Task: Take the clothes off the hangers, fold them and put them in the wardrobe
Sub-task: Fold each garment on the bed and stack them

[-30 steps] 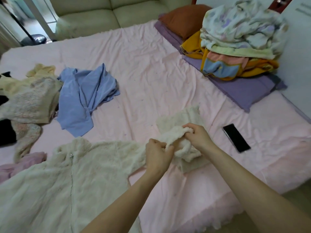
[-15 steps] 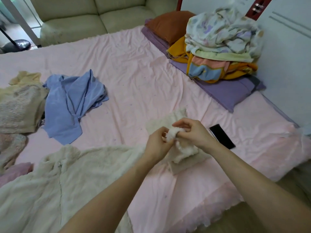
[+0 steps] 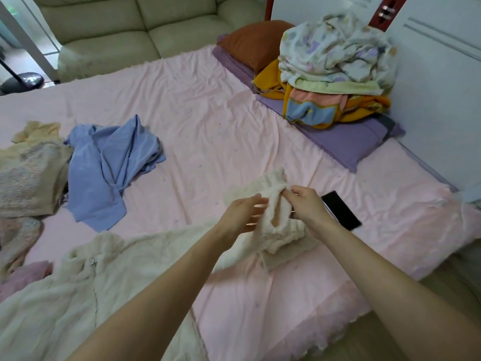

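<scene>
Head view: a cream fleece jacket lies spread on the pink bedsheet at lower left, its zip pull visible near the collar, one sleeve drawn out to the right and raised off the sheet. The right hand pinches the sleeve's cuff edge between thumb and curled fingers at the top of the opening. The left hand is at the sleeve's left side with fingers extended and spread against the fabric, not curled round it; contact appears light and the fingertips are slightly blurred. The cuff opening gapes between the two hands. A black phone lies flat on the sheet just beside and partly behind the right hand. A blue garment lies crumpled to the left of centre, well apart from the jacket sleeve. A heap of knitted and yellow clothes sits at the left edge, touching the blue garment. At upper right, a pile of folded bedding rests on a purple pillow. A pale sofa stands beyond the bed.
</scene>
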The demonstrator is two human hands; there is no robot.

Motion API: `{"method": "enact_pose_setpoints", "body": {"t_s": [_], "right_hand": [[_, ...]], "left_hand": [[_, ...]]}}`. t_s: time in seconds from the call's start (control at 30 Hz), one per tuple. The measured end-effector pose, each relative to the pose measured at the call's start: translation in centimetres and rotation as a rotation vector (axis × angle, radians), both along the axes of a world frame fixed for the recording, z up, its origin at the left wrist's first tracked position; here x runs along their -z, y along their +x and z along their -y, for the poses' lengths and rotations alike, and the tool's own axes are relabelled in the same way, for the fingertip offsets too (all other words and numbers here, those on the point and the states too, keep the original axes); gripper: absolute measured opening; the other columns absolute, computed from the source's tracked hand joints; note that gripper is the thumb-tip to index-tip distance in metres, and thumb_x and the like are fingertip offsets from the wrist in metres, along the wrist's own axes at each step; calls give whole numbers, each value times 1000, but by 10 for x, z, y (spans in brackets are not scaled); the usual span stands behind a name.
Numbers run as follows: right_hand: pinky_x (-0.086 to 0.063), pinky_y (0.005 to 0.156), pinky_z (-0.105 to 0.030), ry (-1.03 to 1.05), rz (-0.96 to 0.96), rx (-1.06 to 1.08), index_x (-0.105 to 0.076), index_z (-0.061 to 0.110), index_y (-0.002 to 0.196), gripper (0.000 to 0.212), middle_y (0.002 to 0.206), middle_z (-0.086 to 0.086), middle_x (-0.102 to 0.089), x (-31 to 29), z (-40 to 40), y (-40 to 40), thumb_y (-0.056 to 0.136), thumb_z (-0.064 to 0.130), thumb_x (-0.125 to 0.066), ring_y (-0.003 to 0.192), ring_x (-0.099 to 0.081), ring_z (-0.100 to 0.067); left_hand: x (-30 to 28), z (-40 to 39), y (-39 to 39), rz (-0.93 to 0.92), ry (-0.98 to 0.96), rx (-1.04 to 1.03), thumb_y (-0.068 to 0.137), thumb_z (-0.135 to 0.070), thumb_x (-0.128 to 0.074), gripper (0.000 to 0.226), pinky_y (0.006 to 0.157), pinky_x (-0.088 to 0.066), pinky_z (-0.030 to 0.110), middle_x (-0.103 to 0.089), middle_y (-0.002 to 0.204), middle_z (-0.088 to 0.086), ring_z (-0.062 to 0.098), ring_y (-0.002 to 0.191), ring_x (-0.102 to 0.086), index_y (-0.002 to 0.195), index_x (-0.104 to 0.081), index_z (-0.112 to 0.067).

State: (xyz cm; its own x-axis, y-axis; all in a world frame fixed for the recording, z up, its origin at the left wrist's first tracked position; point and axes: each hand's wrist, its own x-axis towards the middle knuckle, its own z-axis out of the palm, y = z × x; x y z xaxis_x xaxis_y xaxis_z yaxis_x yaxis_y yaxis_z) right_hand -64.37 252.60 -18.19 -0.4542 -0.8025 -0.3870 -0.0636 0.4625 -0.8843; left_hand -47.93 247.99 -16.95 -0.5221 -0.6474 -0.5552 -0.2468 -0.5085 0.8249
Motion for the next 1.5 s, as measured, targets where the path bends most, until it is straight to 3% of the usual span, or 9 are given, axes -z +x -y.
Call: {"method": "enact_pose_setpoints", "body": {"t_s": [0.1, 0.33, 0.5, 0.63, 0.77, 0.97, 1.13, 1.33, 1.5], "right_hand": [[-54, 73, -33, 33, 376, 28, -68, 15, 96, 29, 86, -3, -70, -9, -6, 4, 98, 37, -49, 77, -67, -16], [-54, 73, -32, 94, -25, 146, -66, 2, 99, 12, 96, -10, -68, 38, -13, -13, 88, 7, -62, 89, -66, -25], [-52, 74, -24, -64, 141, 241, -57, 14, 101, 9, 99, -5, -64, 61, -26, -25, 97, 10, -50, 87, -62, -15], [-49, 91, -37, -57, -95, 238, -51, 14, 111, 13, 107, -7, -63, 90, -25, -28, 99, 17, -46, 101, -61, -23], [-46, 88, -35, -35, -221, 256, -54, 2, 112, 19, 97, -3, -59, 105, -24, -46, 98, 13, -48, 95, -57, -21], [-50, 81, -34, 10, -88, 302, -57, 8, 97, 8, 87, -3, -61, 117, -37, -48, 95, 17, -56, 88, -60, -20], [-53, 70, -29, -80, 77, 66, -61, 6, 105, 14, 94, -10, -68, 76, -7, 7, 93, 12, -59, 78, -65, -15], [-58, 65, -26, -123, 341, -259, -63, 5, 107, 18, 83, -8, -70, 30, 32, 112, 99, 12, -48, 64, -68, -14], [-46, 80, -27, -155, -244, -259, -59, 17, 114, 38, 106, 2, -66, 47, 54, 183, 86, -3, -42, 94, -58, -12]], "left_hand": [[-3, -2, -14, -158, 210, -72, 98, -22, -40, 31, 76, -49, 31, -67, 101, 4, 20, 79, -58, 113, -65, -12], [43, -14, -13, 229, -327, 34, 89, 2, -44, 40, 100, -48, 37, -60, 127, 11, 29, 114, -59, 125, -57, -8], [116, -38, -18, 643, -719, 724, 83, -42, -68, 111, 120, -6, 51, 18, 160, 5, 28, 147, 12, 151, 18, -24], [155, -65, -54, 656, -779, 532, 95, -36, -52, 98, 117, 0, 53, 29, 157, 3, 31, 147, 16, 145, 31, -25], [183, -66, -68, 653, -714, 523, 86, 8, -39, 97, 117, -1, 51, 30, 156, 0, 30, 147, 15, 147, 28, -26], [163, -25, -66, 296, -188, 493, 81, -12, -57, 98, 118, -19, 43, 4, 162, 5, 27, 147, -9, 154, 8, -25], [89, 12, -31, -253, 441, -130, 88, -50, -53, 61, 61, -45, 31, -60, 96, -1, 17, 70, -60, 143, -42, -24], [57, 55, 72, -118, 361, -383, 91, -19, -51, 19, 50, -51, 20, -59, 59, 5, 16, 49, -59, 76, -58, -8], [68, 48, 199, 117, 88, -671, 88, -4, -54, 7, 43, -44, 20, -56, 60, 9, 15, 43, -56, 81, -56, -5]]}}
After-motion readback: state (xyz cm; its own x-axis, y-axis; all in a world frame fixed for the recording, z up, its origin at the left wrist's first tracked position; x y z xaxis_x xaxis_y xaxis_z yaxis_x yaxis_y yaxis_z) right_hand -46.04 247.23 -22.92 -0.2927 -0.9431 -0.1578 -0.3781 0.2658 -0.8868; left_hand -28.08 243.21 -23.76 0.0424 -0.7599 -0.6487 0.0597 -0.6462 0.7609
